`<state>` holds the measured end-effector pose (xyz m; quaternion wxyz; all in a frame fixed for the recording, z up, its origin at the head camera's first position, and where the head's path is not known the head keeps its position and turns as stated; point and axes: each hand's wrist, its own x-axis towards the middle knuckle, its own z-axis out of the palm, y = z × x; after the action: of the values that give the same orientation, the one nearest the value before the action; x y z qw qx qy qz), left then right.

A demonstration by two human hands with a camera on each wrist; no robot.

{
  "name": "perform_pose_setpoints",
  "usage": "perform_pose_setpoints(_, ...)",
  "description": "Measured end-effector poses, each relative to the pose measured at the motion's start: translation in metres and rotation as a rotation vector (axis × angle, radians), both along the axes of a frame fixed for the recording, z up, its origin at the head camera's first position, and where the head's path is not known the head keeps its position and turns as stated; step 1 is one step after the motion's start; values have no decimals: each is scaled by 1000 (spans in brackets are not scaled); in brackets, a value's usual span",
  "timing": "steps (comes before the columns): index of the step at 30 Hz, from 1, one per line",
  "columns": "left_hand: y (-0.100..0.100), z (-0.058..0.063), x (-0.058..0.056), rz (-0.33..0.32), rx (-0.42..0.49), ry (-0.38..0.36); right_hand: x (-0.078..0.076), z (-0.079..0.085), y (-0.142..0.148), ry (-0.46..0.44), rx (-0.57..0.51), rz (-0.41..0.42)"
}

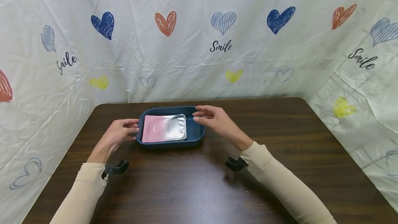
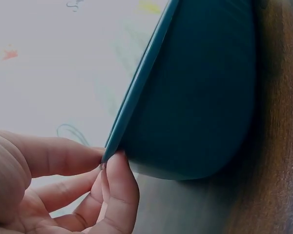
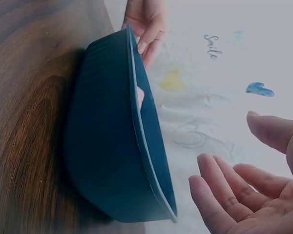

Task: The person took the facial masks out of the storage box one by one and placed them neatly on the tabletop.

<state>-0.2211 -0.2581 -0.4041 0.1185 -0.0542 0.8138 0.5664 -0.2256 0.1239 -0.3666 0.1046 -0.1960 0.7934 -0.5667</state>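
A dark blue plastic basket [image 1: 171, 144] with rounded corners sits on the table, and inside its left part lies a pink and silver sachet [image 1: 164, 128] with a printed circle. My left hand [image 1: 119, 134] is at the basket's left end; in the left wrist view its thumb and fingers [image 2: 122, 190] pinch the rim. Over the right end, my right hand [image 1: 216, 118] overlaps the rim in the head view. The right wrist view shows its fingers [image 3: 224, 195] spread loosely and apart from the basket, holding nothing.
The dark brown wooden table [image 1: 174, 189] stands against a white curtain [image 1: 189, 65] printed with hearts and "Smile". Black straps [image 1: 115, 168] are on both wrists. The basket stands toward the table's back edge.
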Motion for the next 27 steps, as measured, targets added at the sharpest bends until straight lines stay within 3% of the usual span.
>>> perform_pose_setpoints(12,1,-1,-1,7,37,-28,-14,-8,-9,-202,-154,37)
perform_pose_setpoints(27,2,-1,-1,19,26,-27,-35,-21,-42,-204,-157,99)
